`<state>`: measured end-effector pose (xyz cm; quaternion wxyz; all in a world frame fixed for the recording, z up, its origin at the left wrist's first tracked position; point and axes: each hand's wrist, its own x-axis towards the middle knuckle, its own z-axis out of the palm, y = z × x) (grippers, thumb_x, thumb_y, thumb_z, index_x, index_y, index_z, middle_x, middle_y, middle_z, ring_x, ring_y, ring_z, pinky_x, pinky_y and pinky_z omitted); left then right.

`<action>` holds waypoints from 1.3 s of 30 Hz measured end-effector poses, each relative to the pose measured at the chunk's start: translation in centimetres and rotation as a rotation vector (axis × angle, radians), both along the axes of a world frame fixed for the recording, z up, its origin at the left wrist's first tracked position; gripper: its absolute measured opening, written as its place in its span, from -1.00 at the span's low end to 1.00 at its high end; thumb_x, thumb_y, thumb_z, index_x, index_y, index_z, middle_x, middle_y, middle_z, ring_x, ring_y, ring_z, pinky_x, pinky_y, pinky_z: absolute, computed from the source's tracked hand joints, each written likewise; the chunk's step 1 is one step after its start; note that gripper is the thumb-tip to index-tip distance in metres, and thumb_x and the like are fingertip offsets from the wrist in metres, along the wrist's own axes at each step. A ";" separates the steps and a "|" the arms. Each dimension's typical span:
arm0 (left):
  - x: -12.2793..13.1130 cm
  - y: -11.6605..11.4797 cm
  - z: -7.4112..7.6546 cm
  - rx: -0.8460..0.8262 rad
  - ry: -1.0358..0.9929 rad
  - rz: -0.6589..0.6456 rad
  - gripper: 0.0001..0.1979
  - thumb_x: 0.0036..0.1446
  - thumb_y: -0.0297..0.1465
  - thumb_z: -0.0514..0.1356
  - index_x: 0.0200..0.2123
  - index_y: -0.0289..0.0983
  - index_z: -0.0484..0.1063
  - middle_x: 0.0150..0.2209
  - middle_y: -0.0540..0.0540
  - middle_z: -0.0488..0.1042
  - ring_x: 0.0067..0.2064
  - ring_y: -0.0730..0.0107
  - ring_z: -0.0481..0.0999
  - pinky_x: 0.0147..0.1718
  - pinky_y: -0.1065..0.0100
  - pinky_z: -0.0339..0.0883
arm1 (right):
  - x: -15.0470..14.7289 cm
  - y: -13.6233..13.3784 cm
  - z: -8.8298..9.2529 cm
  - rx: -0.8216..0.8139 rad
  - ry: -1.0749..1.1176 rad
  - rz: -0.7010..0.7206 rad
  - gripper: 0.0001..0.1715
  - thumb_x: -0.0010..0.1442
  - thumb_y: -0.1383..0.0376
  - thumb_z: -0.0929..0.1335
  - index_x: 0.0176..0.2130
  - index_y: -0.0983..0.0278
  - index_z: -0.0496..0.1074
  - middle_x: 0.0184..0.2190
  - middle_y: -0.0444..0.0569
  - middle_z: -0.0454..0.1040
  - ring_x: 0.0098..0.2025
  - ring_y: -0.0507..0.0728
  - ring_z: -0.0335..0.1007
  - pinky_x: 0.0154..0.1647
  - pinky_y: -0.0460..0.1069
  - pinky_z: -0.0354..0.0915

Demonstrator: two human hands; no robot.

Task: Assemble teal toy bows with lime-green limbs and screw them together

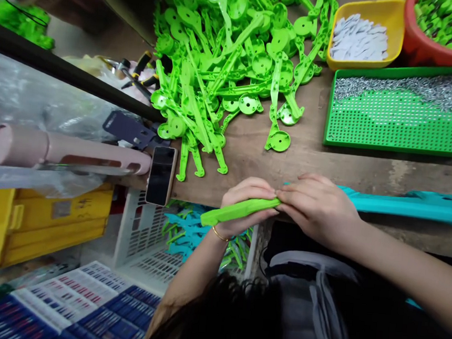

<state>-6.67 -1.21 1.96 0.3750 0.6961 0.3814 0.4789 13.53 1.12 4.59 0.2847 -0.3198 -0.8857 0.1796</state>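
Phone, dark screen up, sat at the bench's left edge. Pink cylinder with slots pointed at it, end just beside. Dark purple flat piece lay above phone, marking too small to read. Black-and-yellow-handled tools further up. Clear plastic sheeting spread behind the cylinder. Yellow bin stood lower left; blue-and-white printed cartons below that.

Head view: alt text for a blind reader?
Left hand holds a green plastic part, right hand at its end, by a wooden bench. Beyond: heaped green parts and a green basket of small silvery pieces.
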 end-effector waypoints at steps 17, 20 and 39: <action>-0.2 -1.1 0.2 -0.041 0.041 -0.040 -0.75 0.01 -0.44 0.38 -0.19 -0.24 0.51 -0.25 -0.08 0.54 -0.16 0.36 0.54 -0.15 0.31 0.48 | 0.2 -0.7 0.5 -0.125 0.020 0.044 -0.82 0.26 0.38 0.32 -0.12 0.34 0.46 -0.21 -0.01 0.58 -0.17 0.07 0.47 -0.09 0.04 0.36; -0.5 -1.4 0.3 -0.061 0.075 -0.055 -0.69 -0.01 -0.41 0.40 -0.15 -0.22 0.51 -0.20 -0.09 0.54 -0.13 0.34 0.55 -0.12 0.29 0.49 | 0.3 -1.0 0.6 -0.134 0.003 0.044 -0.78 0.24 0.39 0.35 -0.08 0.35 0.44 -0.19 0.00 0.58 -0.14 0.08 0.47 0.01 0.07 0.35; -0.4 -1.7 0.2 -0.078 0.036 -0.042 -0.70 0.02 -0.34 0.38 -0.14 -0.22 0.49 -0.21 -0.09 0.56 -0.14 0.34 0.56 -0.10 0.29 0.47 | 0.3 -3.8 -0.1 0.005 0.010 -0.121 -0.81 0.17 0.39 0.40 -0.16 0.23 0.45 -0.41 -0.11 0.45 -0.32 0.06 0.35 -0.19 0.07 0.20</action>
